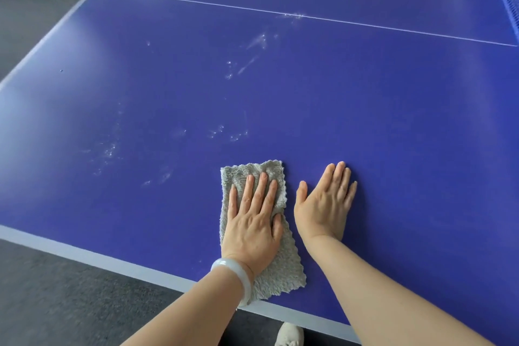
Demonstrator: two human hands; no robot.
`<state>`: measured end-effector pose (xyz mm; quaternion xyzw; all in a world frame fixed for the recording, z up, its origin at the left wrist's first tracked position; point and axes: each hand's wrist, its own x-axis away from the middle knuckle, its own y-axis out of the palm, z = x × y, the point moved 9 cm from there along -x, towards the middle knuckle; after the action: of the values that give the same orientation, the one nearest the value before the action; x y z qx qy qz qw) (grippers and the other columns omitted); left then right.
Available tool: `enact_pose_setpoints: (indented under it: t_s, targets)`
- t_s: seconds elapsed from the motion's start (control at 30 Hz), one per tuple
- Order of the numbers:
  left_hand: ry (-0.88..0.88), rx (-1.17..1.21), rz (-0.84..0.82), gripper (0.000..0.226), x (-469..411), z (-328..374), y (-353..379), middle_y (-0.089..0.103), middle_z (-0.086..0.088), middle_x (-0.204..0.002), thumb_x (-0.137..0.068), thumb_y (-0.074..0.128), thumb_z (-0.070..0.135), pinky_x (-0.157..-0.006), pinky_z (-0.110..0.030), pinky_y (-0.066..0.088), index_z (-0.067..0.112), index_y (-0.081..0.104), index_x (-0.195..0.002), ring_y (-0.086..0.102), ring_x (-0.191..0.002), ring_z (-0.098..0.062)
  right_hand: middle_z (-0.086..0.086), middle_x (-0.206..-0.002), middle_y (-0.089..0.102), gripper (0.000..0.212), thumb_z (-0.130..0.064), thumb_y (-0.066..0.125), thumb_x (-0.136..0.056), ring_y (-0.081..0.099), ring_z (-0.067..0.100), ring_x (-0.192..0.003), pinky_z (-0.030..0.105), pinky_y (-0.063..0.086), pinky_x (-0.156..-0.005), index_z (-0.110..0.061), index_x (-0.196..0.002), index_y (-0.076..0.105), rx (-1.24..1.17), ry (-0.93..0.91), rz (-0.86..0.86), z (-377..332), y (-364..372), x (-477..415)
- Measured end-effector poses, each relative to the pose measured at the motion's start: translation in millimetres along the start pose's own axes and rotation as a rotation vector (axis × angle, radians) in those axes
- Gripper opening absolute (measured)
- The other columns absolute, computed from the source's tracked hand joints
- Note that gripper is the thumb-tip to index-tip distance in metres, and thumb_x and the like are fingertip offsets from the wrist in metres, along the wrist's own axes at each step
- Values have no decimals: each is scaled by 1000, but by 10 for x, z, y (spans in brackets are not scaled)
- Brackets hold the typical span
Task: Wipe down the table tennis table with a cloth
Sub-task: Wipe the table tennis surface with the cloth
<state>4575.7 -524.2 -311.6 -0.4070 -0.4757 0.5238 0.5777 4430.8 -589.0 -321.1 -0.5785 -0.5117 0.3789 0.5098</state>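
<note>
A fluffy grey cloth (283, 267), roughly rectangular with a wavy hem, lies flat on the smooth, glossy blue surface (365, 121), close to its pale near edge band (140, 272). The left hand (250, 222) presses flat on the cloth, fingers straight and slightly spread, gripping nothing. A pale, polished bangle (238, 275) circles that wrist. The right hand (323, 205) rests palm-down on bare blue just beside the cloth, fingers straight and together. Whitish dusty smudges (241, 64) streak the surface beyond the cloth, before a thin white line (280, 12). Grey carpet (70, 289) lies below.
</note>
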Motion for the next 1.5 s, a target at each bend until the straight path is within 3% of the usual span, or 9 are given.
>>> enact_pose_setpoints:
  t_s: [0.27, 0.4, 0.5, 0.63, 0.77, 0.97, 1.13, 1.23, 1.5]
  targets:
    - [397, -39, 1, 70, 644, -448, -5, 12, 5, -164, -92, 47, 38, -120, -50, 13, 27, 21, -156, 8, -152, -20, 18, -163, 17, 71, -42, 42, -99, 12, 30, -153, 48, 7, -124, -1, -154, 24, 23, 22, 64, 3, -49, 17]
    - [78, -54, 71, 61, 291, -1565, -337, 13, 5, -164, -97, 31, 39, -121, -51, 12, 27, 21, -156, 5, -152, -18, 17, -164, 17, 70, -42, 40, -99, 12, 29, -153, 47, 7, -125, -2, -153, 24, 47, 24, 79, 2, -39, 23]
    - [-150, -1, 122, 64, 279, -1395, -299, 2, 3, -165, -97, 26, 39, -122, -50, 2, 24, 11, -157, -7, -152, -20, 19, -162, 21, 68, -41, 41, -99, 16, 30, -152, 48, 9, -124, -1, -152, 27, 36, 31, 106, 3, -62, 31]
    - [293, 62, 69, 63, 651, -255, 44, 10, 1, -165, -95, 37, 37, -118, -55, 14, 21, 24, -155, 4, -152, -25, 18, -162, 22, 66, -39, 43, -100, 17, 30, -152, 46, 9, -125, -1, -152, 29, 17, 34, 126, 24, -60, 34]
    - [606, -32, 3, 63, 551, -523, -42, 13, 5, -164, -95, 39, 41, -121, -51, 12, 28, 24, -155, 6, -152, -20, 17, -162, 22, 65, -38, 45, -100, 17, 29, -152, 45, 9, -125, -2, -151, 30, -7, 31, 136, 25, -63, 21]
    - [-105, 10, 141, 60, -311, -1690, -414, 2, 6, -165, -100, 23, 39, -122, -49, -1, 27, 12, -157, -6, -152, -20, 16, -163, 21, 65, -40, 43, -100, 16, 28, -152, 44, 9, -125, -3, -152, 28, 33, 47, 129, 29, -73, 8]
    - [597, 30, -15, 60, 189, 51, 71, 14, 4, -164, -100, 30, 40, -120, -54, 9, 23, 19, -156, -3, -152, -22, 14, -163, 20, 60, -34, 42, -102, 16, 27, -152, 42, 8, -125, -3, -153, 29, -3, 44, 119, 32, -79, -6]
    - [714, -26, -68, 60, -89, 165, 65, 21, 7, -162, -98, 28, 42, -122, -51, 5, 26, 22, -156, 4, -152, -20, 14, -163, 23, 56, -29, 43, -102, 18, 27, -152, 43, 10, -125, -2, -151, 33, -39, 47, 134, 40, -98, -8]
    - [288, -57, 34, 59, -1519, -998, -401, 8, 13, -164, -99, 23, 45, -122, -46, -2, 32, 16, -156, 0, -152, -17, 15, -162, 24, 58, -35, 38, -104, 23, 30, -150, 48, 17, -123, -1, -151, 32, 42, 42, 126, -6, -105, 7]
